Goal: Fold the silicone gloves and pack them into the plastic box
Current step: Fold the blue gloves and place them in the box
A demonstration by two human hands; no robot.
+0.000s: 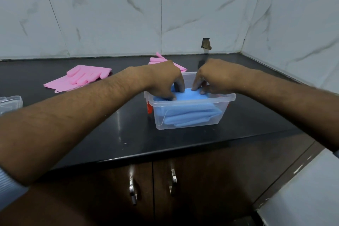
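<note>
Left hand (163,80) and right hand (211,79) side by side over the box (190,115), fingers curled down and pressing on the top blue glove (189,95). Left fingers (178,86) bent onto the glove's left end, thumb tucked against it near the box's left rim; right fingers (197,84) pushing on its right end. Neither hand wrapped around anything, both bearing down with bent fingers, the two hands apart by a small gap.

Top blue glove folded, sitting high in the box and rising a little above its rim. Under it, seen through the clear front wall, more folded blue gloves (192,117) lying flat on the box's floor. Red clip (150,109) on the box's left side.

Box standing on the black surface (91,115), back from its front edge. Left of the box and well apart, one pink glove (80,78) lying flat, unfolded. Just behind the box, partly hidden by the left hand, a second pink glove (161,59). Far left of the box, at the frame's edge, a clear lid (11,102). Behind the box, a marbled tile wall (110,14); below the surface in front of the box, dark cabinet doors (201,189) with metal handles (133,189).
</note>
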